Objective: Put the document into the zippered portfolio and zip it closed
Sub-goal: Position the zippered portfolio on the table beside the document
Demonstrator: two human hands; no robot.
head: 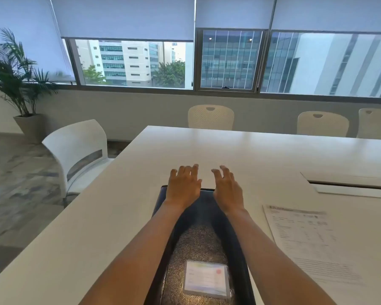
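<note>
- The portfolio point(198, 238) lay flat on the white table point(97, 227), running lengthwise away from the person. It was dark and textured, with a clear label pocket point(207, 278) on its near end.
- The document point(306, 238) — a printed sheet — lay on the table just right of the portfolio, outside it and apart from both hands.
- The left hand point(184, 186) and the right hand point(227, 188) were side by side over the portfolio's far end, fingers spread and loosely bent, holding nothing. Whether the palms rested on the cover could not be told.
- The step in hand looked like opening the portfolio. The zip and its pull did not show, so the sound way would be to feel along the far edge for the pull. One hand could then pin the cover while the other ran the pull round, easing it at the corners.
- The cover would best open to the left — to the right it would land on the document.
- The sheet was thin and flat on a smooth top, so sliding it before lifting would spare a crease.
- Further right a cable hatch point(350, 183) was set in the table top. A white chair point(79, 146) stood at the left corner, and a potted palm point(15, 73) stood by the window.
</note>
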